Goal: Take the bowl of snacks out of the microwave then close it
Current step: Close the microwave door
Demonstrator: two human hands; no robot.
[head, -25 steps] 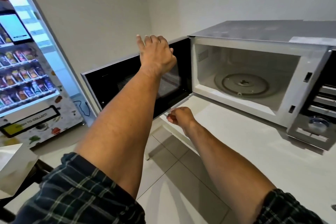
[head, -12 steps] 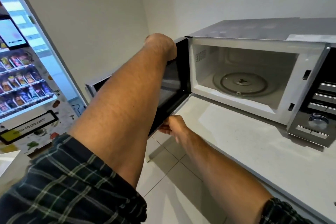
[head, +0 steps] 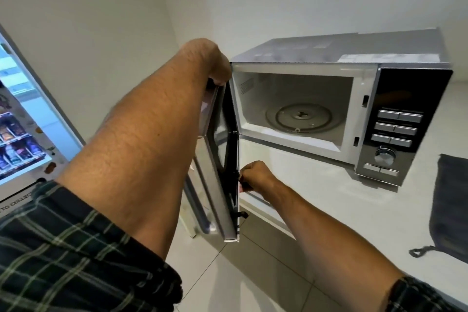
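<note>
Microwave (head: 329, 99): cavity empty, only the turntable (head: 305, 118) inside; bowl of snacks nowhere in view.
Door (head: 228, 159): swung from wide open to about halfway, so closing looks under way.
Left hand (head: 215, 63): over the door's top edge; finger spread hidden.
Right hand (head: 255, 176): fingers curled onto the door's lower edge.

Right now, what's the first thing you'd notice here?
The open microwave on the white counter, empty except for its glass turntable. Both hands hold its door: the left hand at the top edge, the right hand lower down. A lit vending machine glows far left.
</note>
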